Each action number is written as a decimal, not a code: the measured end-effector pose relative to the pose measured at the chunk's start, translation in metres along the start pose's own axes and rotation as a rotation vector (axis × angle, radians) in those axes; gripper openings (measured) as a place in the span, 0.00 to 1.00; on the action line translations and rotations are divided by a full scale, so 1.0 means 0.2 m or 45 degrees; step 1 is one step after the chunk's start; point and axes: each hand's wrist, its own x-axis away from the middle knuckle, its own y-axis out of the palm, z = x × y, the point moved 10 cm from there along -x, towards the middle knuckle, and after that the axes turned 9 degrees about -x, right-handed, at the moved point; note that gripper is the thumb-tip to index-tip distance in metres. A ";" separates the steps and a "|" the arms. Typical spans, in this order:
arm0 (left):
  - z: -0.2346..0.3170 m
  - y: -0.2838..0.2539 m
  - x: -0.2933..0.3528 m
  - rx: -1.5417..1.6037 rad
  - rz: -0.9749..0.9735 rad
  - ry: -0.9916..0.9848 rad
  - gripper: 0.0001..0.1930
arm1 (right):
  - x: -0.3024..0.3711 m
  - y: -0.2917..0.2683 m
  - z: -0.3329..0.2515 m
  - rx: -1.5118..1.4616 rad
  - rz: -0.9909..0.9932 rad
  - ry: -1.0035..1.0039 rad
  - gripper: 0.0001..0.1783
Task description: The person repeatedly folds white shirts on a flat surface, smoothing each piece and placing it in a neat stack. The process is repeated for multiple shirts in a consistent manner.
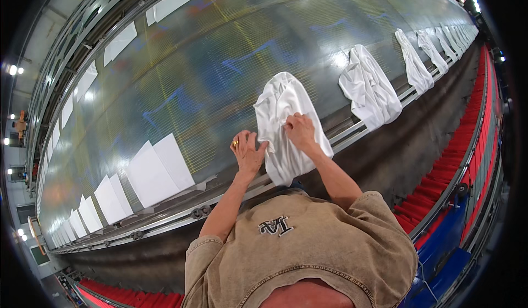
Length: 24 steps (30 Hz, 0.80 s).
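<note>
A shiny white cloth [283, 102] lies bunched in soft folds on the near edge of the long table, its lower end hanging over the rail towards my body. My right hand [301, 132] is on its right half, fingers drawn together and closed on a fold. At the cloth's left border is my left hand [248, 150], a yellow ring on one finger. Its fingers are bent and apart, and the thumb reaches the cloth's edge without gripping it.
The long table [220, 77] has a glossy, colour-stained surface. More white cloths [368, 88] lie along its near edge to the right. White sheets [159, 170] lie to the left and along the far edge. A metal rail [352, 135] borders the table; red folded material [440, 176] runs behind me.
</note>
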 end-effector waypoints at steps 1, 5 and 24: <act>0.03 0.03 -0.02 0.016 -0.011 0.012 0.20 | -0.01 0.00 0.03 -0.087 -0.037 0.038 0.05; 0.06 0.04 -0.03 0.204 0.074 0.001 0.11 | -0.03 -0.03 0.11 -0.553 -0.081 0.205 0.05; -0.62 -0.54 0.18 1.917 0.003 -0.877 0.15 | -0.08 -0.66 0.14 -1.964 -0.050 0.600 0.08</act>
